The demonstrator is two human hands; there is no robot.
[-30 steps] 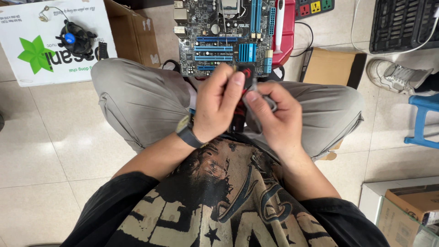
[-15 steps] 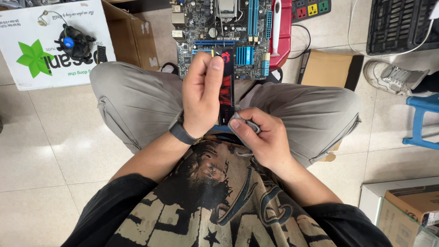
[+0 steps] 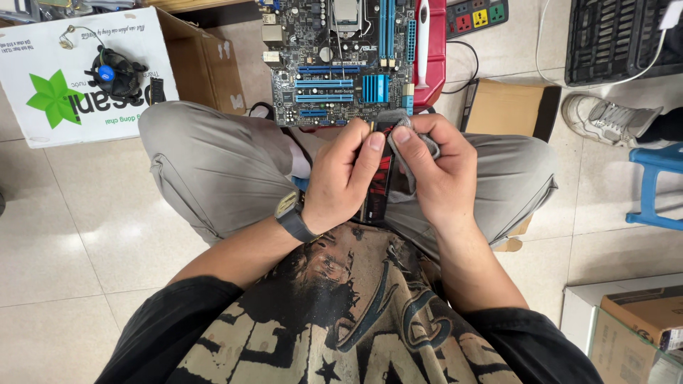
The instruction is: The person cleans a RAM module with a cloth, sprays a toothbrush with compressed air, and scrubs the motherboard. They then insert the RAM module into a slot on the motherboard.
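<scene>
My left hand (image 3: 340,183) grips a long black and red memory stick (image 3: 378,190), held upright over my lap with thumb and fingers along its left edge. My right hand (image 3: 442,171) pinches a grey cloth (image 3: 403,126) against the stick's upper end. Both hands touch the stick, and its lower end points toward my shirt. A dark watch sits on my left wrist. Just beyond the hands, a motherboard (image 3: 341,64) with blue slots lies flat past my knees.
A white box (image 3: 64,114) at far left carries a black cooler fan (image 3: 114,71). A white-handled tool (image 3: 422,32) lies on a red case (image 3: 435,71). A power strip (image 3: 477,14), black grille (image 3: 619,39), brown box (image 3: 505,107), someone's shoe (image 3: 605,117) and blue stool (image 3: 658,185) are on the right.
My right hand has slid the cloth from the lower part of the stick up to its top end. My left hand has shifted down along the stick.
</scene>
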